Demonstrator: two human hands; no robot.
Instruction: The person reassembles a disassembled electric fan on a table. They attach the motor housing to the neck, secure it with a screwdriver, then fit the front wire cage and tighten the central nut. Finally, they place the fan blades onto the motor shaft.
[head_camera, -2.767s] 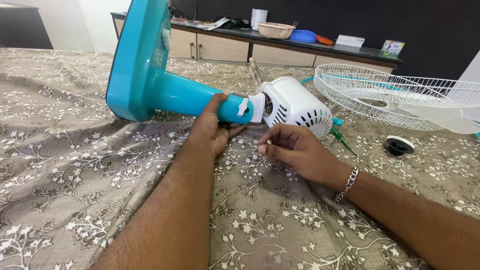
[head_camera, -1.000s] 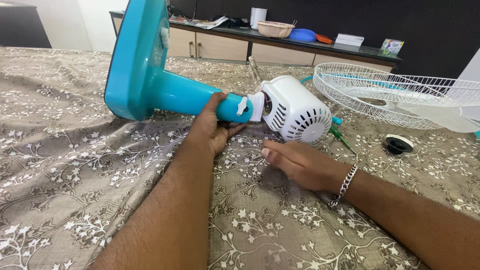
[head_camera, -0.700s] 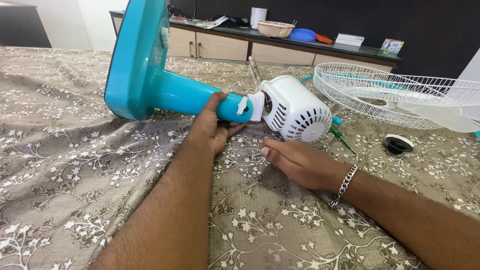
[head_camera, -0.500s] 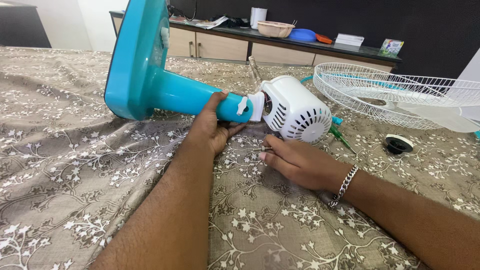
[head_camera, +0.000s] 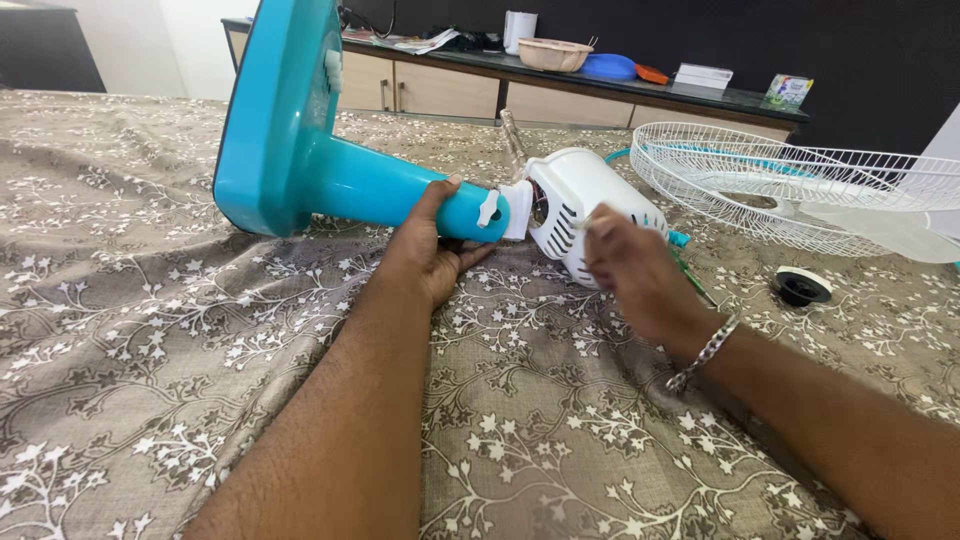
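A table fan lies on its side on a floral brown cloth (head_camera: 150, 330). Its teal base (head_camera: 270, 110) stands on edge at the left, and the teal neck (head_camera: 360, 190) runs right to a white motor housing (head_camera: 570, 185). My left hand (head_camera: 425, 255) grips the neck from below, thumb on top, just left of the white joint. My right hand (head_camera: 640, 275) is raised against the front of the housing. It is blurred, with fingers pinched on a small screw (head_camera: 582, 224).
A white wire fan grille (head_camera: 800, 185) with a pale blade lies at the right. A black round cap (head_camera: 800, 287) sits on the cloth nearby. A green tool (head_camera: 680, 241) peeks out behind my right hand. Behind is a dark counter (head_camera: 640, 92) with a bowl (head_camera: 553, 53) and boxes.
My right hand picked a small screw off the cloth and lifted it up and right to the motor housing. My left hand stayed on the neck.
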